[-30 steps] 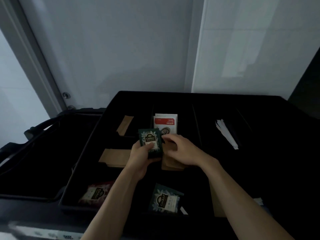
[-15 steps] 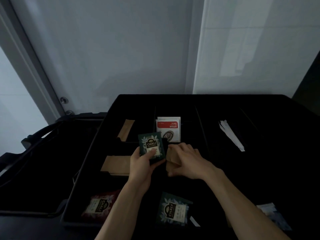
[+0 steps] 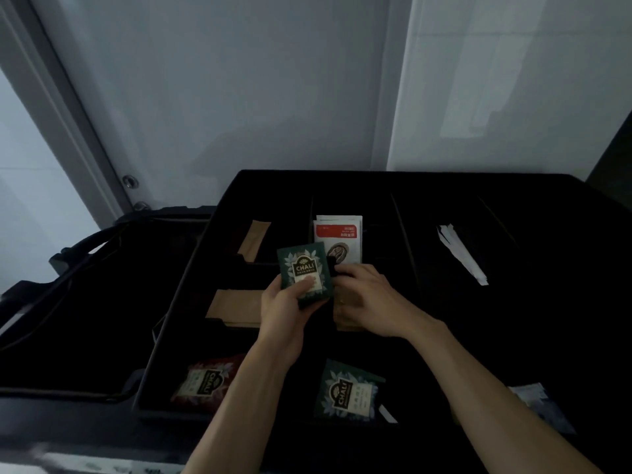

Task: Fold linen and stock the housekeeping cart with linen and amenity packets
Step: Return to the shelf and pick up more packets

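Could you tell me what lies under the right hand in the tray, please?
Brown paper packets show beneath the right hand; how many, and what its fingers touch, is hidden.

- Left hand (image 3: 285, 307) is reaching forward on a bare forearm, thumb lying across what it is gripping, fingers curling round underneath.
- Right hand (image 3: 367, 302) is sitting just beside it, back upward, fingers bending down, forearm angling in from lower right.

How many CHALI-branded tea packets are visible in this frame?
3. A green packet held in the left hand; a second green packet lying in the tray's near middle compartment; a red packet in the near left compartment. More may sit stacked beneath, hidden.
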Demonstrator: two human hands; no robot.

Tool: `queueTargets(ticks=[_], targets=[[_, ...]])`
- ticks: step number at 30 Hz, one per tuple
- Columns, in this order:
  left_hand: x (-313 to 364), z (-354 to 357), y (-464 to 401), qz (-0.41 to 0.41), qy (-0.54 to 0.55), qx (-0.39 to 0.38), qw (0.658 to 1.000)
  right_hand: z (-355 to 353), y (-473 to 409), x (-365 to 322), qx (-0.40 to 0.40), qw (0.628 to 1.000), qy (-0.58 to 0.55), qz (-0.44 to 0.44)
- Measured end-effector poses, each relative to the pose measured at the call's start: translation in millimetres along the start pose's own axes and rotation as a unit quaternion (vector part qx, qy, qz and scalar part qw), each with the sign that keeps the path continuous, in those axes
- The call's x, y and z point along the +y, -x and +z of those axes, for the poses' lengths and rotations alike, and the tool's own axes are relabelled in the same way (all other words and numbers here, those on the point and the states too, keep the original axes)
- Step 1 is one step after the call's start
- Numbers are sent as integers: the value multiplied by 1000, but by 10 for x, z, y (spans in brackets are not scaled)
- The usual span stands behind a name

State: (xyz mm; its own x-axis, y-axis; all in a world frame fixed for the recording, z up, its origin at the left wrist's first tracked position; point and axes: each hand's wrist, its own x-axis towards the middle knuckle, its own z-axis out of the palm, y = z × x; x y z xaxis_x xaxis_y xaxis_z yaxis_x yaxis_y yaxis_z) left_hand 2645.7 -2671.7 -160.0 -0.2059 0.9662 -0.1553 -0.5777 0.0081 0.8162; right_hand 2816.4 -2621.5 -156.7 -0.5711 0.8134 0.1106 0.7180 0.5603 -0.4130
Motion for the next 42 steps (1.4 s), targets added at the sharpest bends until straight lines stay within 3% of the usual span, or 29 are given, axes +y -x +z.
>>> queueTargets(ticks=[3, 6, 7, 10, 15, 18, 22, 25, 29, 32, 42], targets=[[11, 20, 38, 16, -46, -41, 998, -112, 1, -54, 128, 967, -217, 36], [-2, 67, 79, 33, -87, -77, 993, -238, 69, -84, 108, 851, -512, 52], [-10, 85, 90, 37, -102, -83, 991, -259, 98, -85, 96, 847, -521, 43], [-33, 110, 120, 46, -156, -92, 982, -227, 154, -84, 101, 896, -430, 46], [109, 65, 163, 31, -178, -102, 978, -291, 240, -64, 91, 908, -404, 61], [291, 2, 221, 65, -254, -99, 960, -491, 351, -103, 36, 922, -384, 46], [448, -75, 334, 53, -333, -161, 927, -662, 529, -201, -73, 955, -280, 71], [407, -71, 409, 23, -441, -211, 872, -648, 582, -347, -177, 979, -83, 61], [296, -49, 479, 49, -591, -276, 757, -402, 573, -568, -247, 965, 70, 55], [265, -19, 551, 99, -668, -304, 672, -243, 613, -630, -224, 971, 72, 42], [156, 27, 703, 83, -747, -366, 549, -143, 888, -601, -231, 970, 21, 80]])
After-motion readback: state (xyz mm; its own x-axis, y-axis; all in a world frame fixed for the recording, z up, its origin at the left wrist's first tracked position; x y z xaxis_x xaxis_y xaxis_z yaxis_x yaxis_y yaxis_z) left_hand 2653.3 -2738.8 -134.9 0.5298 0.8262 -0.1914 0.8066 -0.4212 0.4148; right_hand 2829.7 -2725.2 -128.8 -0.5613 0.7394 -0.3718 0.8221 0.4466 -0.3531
